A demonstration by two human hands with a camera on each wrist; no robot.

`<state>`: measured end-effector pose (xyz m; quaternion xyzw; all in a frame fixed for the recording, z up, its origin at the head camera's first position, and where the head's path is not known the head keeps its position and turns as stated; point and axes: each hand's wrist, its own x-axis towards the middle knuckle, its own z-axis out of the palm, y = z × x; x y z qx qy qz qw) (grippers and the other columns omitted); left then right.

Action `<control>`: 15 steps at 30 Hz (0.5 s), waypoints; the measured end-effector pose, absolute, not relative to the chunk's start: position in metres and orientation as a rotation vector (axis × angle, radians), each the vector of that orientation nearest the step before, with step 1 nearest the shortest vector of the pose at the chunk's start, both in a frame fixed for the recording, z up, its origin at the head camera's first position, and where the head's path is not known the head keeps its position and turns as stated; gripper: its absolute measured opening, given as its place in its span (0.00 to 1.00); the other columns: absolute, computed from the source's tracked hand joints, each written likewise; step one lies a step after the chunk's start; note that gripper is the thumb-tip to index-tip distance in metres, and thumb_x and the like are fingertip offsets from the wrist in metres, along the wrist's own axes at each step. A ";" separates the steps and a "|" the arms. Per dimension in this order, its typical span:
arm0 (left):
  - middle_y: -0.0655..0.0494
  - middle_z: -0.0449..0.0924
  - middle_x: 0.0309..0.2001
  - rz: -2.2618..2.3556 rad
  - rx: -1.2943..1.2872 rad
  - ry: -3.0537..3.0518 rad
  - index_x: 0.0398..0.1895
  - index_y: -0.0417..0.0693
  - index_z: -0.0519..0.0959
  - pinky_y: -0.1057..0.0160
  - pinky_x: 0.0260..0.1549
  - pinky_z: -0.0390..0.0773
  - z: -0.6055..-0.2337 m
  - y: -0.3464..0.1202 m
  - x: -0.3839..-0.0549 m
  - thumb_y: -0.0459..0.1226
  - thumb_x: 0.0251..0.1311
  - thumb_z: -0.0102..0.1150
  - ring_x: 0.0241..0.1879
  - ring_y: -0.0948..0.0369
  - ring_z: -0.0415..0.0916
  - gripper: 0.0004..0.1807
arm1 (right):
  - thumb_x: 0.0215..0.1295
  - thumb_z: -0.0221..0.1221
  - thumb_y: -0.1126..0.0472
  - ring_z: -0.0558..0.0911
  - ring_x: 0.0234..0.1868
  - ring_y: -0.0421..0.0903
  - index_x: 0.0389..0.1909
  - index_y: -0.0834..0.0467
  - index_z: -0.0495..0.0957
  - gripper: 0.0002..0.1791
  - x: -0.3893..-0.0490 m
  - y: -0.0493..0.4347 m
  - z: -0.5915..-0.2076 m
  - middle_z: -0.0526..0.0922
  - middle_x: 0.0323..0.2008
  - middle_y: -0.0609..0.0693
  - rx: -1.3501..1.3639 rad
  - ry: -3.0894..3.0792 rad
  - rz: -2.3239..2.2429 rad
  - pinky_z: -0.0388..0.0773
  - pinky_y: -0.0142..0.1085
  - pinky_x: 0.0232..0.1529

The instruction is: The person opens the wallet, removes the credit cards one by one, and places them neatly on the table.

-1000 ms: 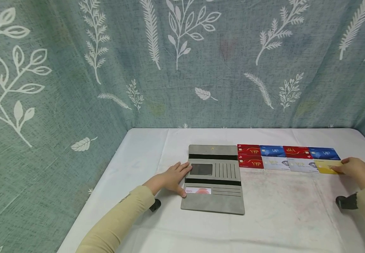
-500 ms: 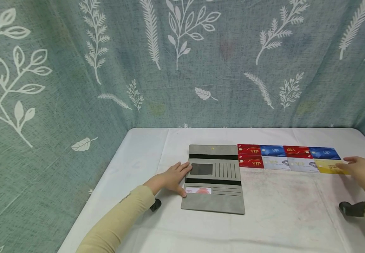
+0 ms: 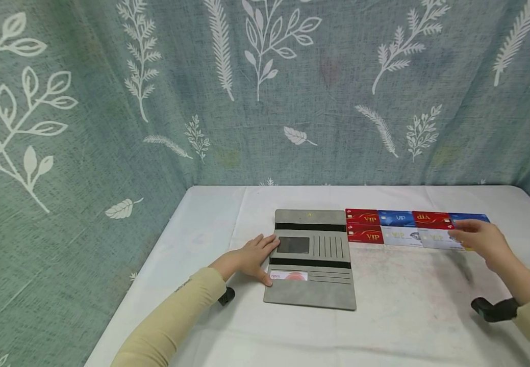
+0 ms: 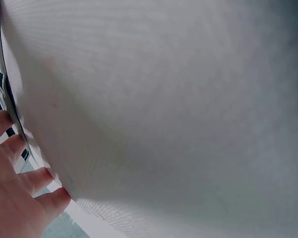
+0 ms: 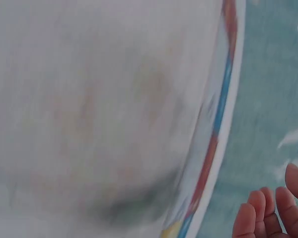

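Observation:
A grey wallet (image 3: 308,299) lies unfolded on the white table, with a pink-and-white card (image 3: 288,276) in a lower slot. My left hand (image 3: 251,259) rests with spread fingers on its left edge. To the wallet's right, several VIP cards lie in two rows. My right hand (image 3: 487,242) hovers over the right end of these rows, fingertips close to a silver card (image 3: 436,238). It partly covers a blue card (image 3: 469,216) and nearly all of a yellow card. In the right wrist view, this hand's thumb and fingers (image 5: 257,208) stand apart with nothing between them.
Red cards (image 3: 364,234) lie right beside the wallet. Behind the table hangs a green leaf-patterned curtain (image 3: 292,158). A black wrist device (image 3: 494,310) sits under the right forearm, and another black device (image 3: 227,296) shows by the left wrist.
My right hand has left the yellow card at the right end and moved left along the cards to the silver one. The left hand and wallet have stayed put.

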<state>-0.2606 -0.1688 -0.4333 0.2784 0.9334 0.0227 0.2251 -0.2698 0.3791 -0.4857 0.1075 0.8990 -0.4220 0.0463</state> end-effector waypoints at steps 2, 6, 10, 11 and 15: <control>0.50 0.36 0.73 0.063 0.765 2.571 0.72 0.47 0.44 0.47 0.66 0.45 -0.433 -0.169 -0.260 0.58 0.38 0.68 0.70 0.44 0.35 0.61 | 0.59 0.52 0.36 0.73 0.47 0.60 0.62 0.67 0.60 0.43 -0.262 0.358 -0.469 0.59 0.60 0.72 0.252 2.717 -1.298 0.79 0.41 0.38; 0.50 0.36 0.73 0.081 0.766 2.568 0.72 0.47 0.44 0.47 0.66 0.44 -0.431 -0.169 -0.259 0.58 0.39 0.68 0.70 0.44 0.35 0.61 | 0.62 0.53 0.43 0.74 0.46 0.60 0.61 0.70 0.60 0.38 -0.236 0.309 -0.420 0.60 0.59 0.74 0.175 2.637 -1.297 0.76 0.48 0.43; 0.51 0.36 0.73 0.082 0.768 2.564 0.72 0.47 0.43 0.47 0.66 0.44 -0.430 -0.169 -0.258 0.58 0.39 0.68 0.70 0.45 0.35 0.61 | 0.64 0.53 0.46 0.75 0.45 0.60 0.60 0.71 0.61 0.36 -0.224 0.281 -0.403 0.64 0.56 0.74 0.125 2.648 -1.276 0.73 0.54 0.47; 0.51 0.36 0.73 0.084 0.768 2.562 0.72 0.47 0.43 0.47 0.66 0.44 -0.430 -0.169 -0.258 0.58 0.39 0.68 0.70 0.45 0.35 0.61 | 0.64 0.54 0.47 0.75 0.45 0.60 0.60 0.71 0.62 0.35 -0.223 0.278 -0.403 0.64 0.56 0.74 0.119 2.649 -1.279 0.73 0.55 0.47; 0.51 0.35 0.73 0.086 0.768 2.560 0.72 0.48 0.43 0.47 0.66 0.43 -0.430 -0.170 -0.259 0.58 0.39 0.68 0.71 0.45 0.34 0.62 | 0.63 0.55 0.50 0.76 0.45 0.60 0.59 0.70 0.64 0.32 -0.222 0.266 -0.404 0.67 0.55 0.72 0.094 2.647 -1.304 0.73 0.54 0.49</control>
